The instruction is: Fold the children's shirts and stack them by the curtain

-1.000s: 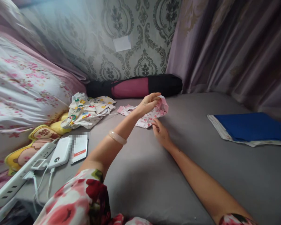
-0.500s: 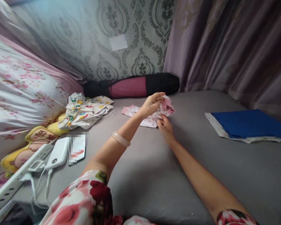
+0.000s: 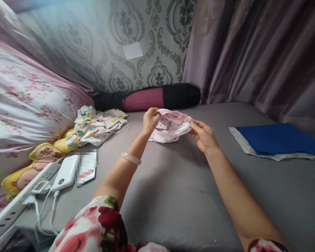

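A small pink and white patterned garment [image 3: 170, 134] is stretched between my two hands, just above the grey bed sheet [image 3: 173, 189]. Its upper opening gapes toward me, showing the pink inside. My left hand [image 3: 151, 120] pinches the left end of that edge; a pale bangle [image 3: 131, 158] circles the forearm. At the right end, my right hand [image 3: 202, 134] grips the edge between thumb and fingers. Part of the cloth still hangs down to the sheet. The exact kind of garment is hard to make out in its folds.
To the left lies a crumpled white garment with colourful prints [image 3: 97, 126]. Nearer are a power strip [image 3: 23, 199], a white power bank [image 3: 65, 171] with cables, and a yellow cushion [image 3: 21, 178]. Folded blue cloth [image 3: 280, 138] lies at right. A black and magenta long bag [image 3: 144, 98] rests along the wall.
My hands have moved apart, the left one leftward and the right one rightward and a little up. The right hand now grips the garment's edge, and the opening is spread wide.
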Motion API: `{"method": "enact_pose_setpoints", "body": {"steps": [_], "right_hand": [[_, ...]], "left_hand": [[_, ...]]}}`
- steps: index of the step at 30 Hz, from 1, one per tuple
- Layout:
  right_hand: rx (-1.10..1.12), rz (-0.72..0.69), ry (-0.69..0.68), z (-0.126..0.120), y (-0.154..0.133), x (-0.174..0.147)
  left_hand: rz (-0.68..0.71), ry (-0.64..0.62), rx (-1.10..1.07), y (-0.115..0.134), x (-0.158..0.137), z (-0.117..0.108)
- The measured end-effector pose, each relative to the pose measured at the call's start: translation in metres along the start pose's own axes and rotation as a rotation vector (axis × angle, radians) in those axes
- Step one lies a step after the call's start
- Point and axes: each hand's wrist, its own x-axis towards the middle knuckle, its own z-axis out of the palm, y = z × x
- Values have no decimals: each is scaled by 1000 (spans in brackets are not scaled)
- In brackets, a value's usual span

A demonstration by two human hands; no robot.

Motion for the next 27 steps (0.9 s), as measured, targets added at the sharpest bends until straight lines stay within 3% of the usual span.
{"method": "enact_pose_setpoints", "body": {"steps": [4,8,10,14,17,22,27], "right_hand": [[-8,50,-114,-4,-19,-7],[5,93,-141,-3,-29,-10],[-19,104,-147,-2,-34,-13],[-97,110,-241,1,-47,-21],[-116,159,-317,3,-60,-25],[-283,212,-390,5,-106,-19],[-520,168,-333,11,-157,-14]], "left_hand": [[-41,20,4,-4,-5,0],[-31,69,41,-13,-7,3],[-96,80,0,-15,-10,4],[-334,-83,-334,-8,-19,3],[-398,-162,-535,6,-26,-1],[-360,-186,-616,29,-33,-10],[-202,-203,-543,43,-35,-31]]}}
